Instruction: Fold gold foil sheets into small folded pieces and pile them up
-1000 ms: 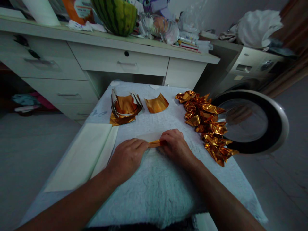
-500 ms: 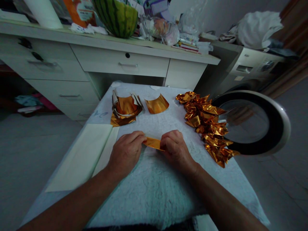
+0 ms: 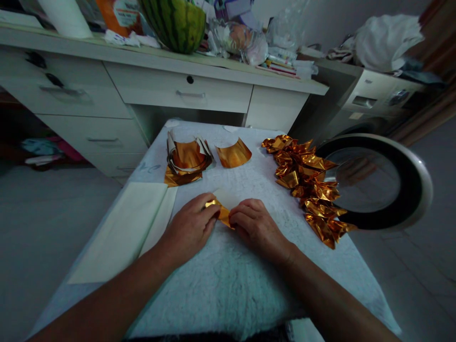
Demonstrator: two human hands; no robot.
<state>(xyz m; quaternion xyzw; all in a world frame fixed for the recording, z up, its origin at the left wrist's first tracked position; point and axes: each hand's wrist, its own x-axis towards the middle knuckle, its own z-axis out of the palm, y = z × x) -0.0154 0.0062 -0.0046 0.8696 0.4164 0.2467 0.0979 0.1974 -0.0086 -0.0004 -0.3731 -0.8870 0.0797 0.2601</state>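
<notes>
A small strip of gold foil paper (image 3: 223, 216) is stretched between my two hands above the cloth-covered table (image 3: 228, 280). My left hand (image 3: 190, 225) pinches its left end, where a corner sticks up past the fingers. The right end is in the closed fingers of my right hand (image 3: 258, 225). Beyond them lie a curled stack of gold sheets (image 3: 187, 156) with pale backs and a single curved gold sheet (image 3: 234, 153). A long heap of folded gold foil pieces (image 3: 306, 183) runs down the table's right side.
Pale paper sheets (image 3: 119, 232) lie at the table's left. Behind stands a white drawer counter (image 3: 213, 73) with a cut watermelon (image 3: 176, 23) and bags on it. An open washing machine door (image 3: 374, 178) borders the right edge.
My right hand has shifted slightly left, closer to my left hand. The foil strip is now bent and tilted, with its left end raised over my left fingers.
</notes>
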